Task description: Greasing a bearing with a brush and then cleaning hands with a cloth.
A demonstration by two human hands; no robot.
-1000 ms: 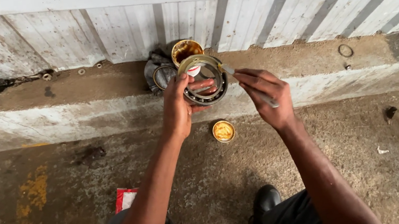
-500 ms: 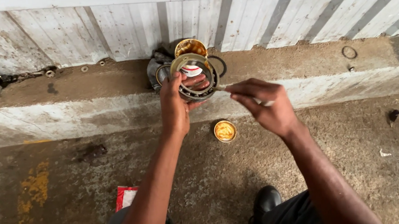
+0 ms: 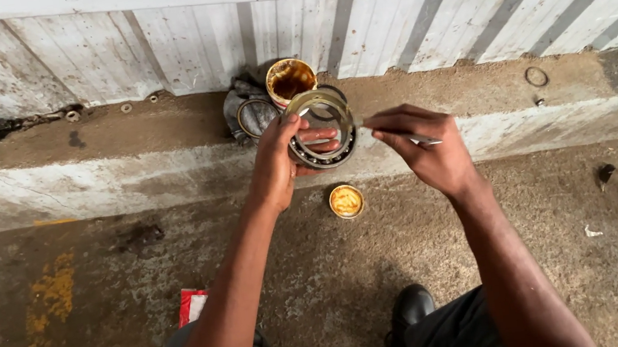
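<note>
**A:** What do I have in hand right now?

**B:** My left hand (image 3: 276, 166) is grasping the bearing (image 3: 322, 133), a large metal ring held up on edge. The fingers (image 3: 317, 137) pass through its bore and the thumb presses on the outer race. My right hand (image 3: 425, 151) is pinched around a thin stick-like tool (image 3: 400, 135), whose tip meets the ring's right edge. I can't tell exactly what the tool is; it is slim and pale.

**A:** So which step is this?

**B:** I judge I'm working grease into the bearing. The tool tip sits right at the race, just beside my left fingers.

**A:** Where's the grease?

**B:** Just beyond the fingers, on the concrete ledge (image 3: 118, 136), stands an open tin (image 3: 289, 79) with brown-yellow grease inside. A dark rag (image 3: 242, 110) with another ring on it lies to its left. Below the fingers, on the floor (image 3: 102, 307), lies a small round lid (image 3: 346, 201) smeared with the same yellow stuff.

**A:** What does the next move call for?

**B:** I think a steady left grip, while the right fingers draw the tool along the race; turning the ring would bring a fresh stretch under the tip. If the tool runs dry, the tin is near, just above the bearing.

**A:** Anything further out?

**B:** A small loose ring (image 3: 535, 76) lies on the ledge, well right of my hands, and a red scrap (image 3: 192, 304) lies on the floor near my left knee.
</note>
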